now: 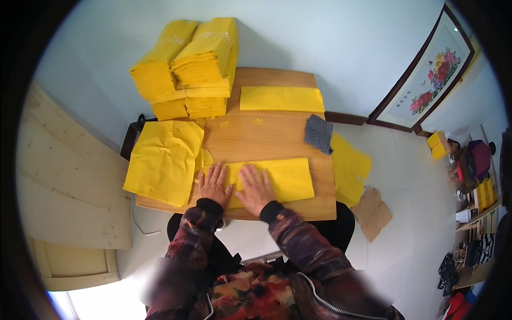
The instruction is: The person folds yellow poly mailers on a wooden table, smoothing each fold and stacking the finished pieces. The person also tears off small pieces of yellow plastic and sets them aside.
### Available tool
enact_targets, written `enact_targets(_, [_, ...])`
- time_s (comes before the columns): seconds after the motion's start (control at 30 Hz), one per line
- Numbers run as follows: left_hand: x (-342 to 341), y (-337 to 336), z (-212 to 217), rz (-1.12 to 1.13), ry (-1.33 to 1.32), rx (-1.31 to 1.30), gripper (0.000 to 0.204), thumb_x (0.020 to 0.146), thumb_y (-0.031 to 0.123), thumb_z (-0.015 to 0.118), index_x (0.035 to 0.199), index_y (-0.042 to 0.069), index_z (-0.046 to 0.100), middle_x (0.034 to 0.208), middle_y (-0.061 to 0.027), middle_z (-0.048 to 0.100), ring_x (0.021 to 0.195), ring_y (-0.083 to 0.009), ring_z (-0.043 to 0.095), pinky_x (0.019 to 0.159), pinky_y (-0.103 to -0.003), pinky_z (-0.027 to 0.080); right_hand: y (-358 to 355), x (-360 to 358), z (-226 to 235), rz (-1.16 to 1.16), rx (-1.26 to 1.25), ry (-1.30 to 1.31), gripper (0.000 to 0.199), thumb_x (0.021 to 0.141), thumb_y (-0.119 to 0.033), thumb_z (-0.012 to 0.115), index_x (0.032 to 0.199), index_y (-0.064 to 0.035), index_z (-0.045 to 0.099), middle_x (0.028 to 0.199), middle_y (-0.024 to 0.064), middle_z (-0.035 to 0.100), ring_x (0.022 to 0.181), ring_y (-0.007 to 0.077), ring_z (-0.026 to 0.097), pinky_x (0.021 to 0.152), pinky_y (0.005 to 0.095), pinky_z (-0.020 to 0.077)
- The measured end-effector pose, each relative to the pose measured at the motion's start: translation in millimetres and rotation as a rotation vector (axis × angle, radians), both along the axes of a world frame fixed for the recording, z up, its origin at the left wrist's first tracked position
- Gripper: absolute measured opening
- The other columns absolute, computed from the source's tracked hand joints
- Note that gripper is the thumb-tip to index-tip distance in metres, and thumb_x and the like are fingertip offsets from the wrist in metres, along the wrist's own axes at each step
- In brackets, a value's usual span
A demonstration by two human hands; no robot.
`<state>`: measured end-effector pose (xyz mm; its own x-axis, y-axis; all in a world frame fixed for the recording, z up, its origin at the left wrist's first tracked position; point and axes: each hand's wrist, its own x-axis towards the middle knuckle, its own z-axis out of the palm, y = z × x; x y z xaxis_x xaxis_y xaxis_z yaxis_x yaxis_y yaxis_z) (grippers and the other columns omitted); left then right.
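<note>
Pale walls (320, 40) surround the small wooden table (272, 138) from where I'm standing, with tied stacks of yellow paper (205, 58) piled at its far left corner. Along the near edge lies a long folded yellow sheet (290, 178), right under the person's hands. The right hand (256, 186) rests flat on it, palm down, fingers straight and a little spread, gripping nothing; its fingertips point towards the sheet's far edge, and much of the paper runs out to the right of them. The left hand (215, 185) lies beside it at the sheet's left end, also open, fingers loosely parted, holding nothing; just how that end sits beneath it I can't tell. Left of that hand is a creased yellow sheet (162, 160). Another yellow strip (280, 99) lies farther back, and a grey cloth (319, 133) sits at the table's right edge.
</note>
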<state>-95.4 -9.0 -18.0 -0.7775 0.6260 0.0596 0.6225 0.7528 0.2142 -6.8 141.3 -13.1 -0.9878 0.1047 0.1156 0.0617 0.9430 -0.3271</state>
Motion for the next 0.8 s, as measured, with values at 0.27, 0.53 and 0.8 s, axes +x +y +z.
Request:
enact_targets(0.27, [-1.2, -1.7, -7.0, -0.009, 0.056, 0.005, 0.066, 0.088, 0.042, 0.053, 0.145, 0.014, 0.036, 0.154, -0.0062, 0.029, 0.142, -0.0258, 0.024, 0.115, -0.050, 0.015, 112.5, 42.9, 4.6, -0.314, 0.050, -0.114, 0.080, 0.089, -0.050, 0.053, 0.147, -0.0023, 0.026, 0.156, 0.0116, 0.019, 0.144, 0.0280, 0.016, 0.116, 0.0479, 0.0115])
enact_targets(0.53, [1.1, 1.4, 0.8, 0.016, -0.004, 0.012, 0.065, 0.090, 0.044, 0.050, 0.145, 0.013, 0.035, 0.154, -0.0061, 0.028, 0.143, -0.0245, 0.022, 0.116, -0.049, 0.012, 77.1, 35.2, 20.3, -0.322, 0.134, -0.021, 0.072, 0.090, -0.042, 0.054, 0.144, -0.0002, 0.031, 0.155, 0.0138, 0.023, 0.144, 0.0303, 0.017, 0.114, 0.0540, 0.0128])
enact_targets(0.8, [0.1, -0.9, 1.8, 0.022, 0.004, 0.009, 0.063, 0.091, 0.045, 0.048, 0.145, 0.014, 0.035, 0.155, -0.0057, 0.027, 0.144, -0.0236, 0.021, 0.116, -0.050, 0.012, 5.1, -0.3, 1.1, -0.001, 0.042, -0.037, 0.066, 0.089, -0.038, 0.056, 0.143, -0.0037, 0.036, 0.154, 0.0098, 0.026, 0.143, 0.0280, 0.020, 0.114, 0.0531, 0.0135])
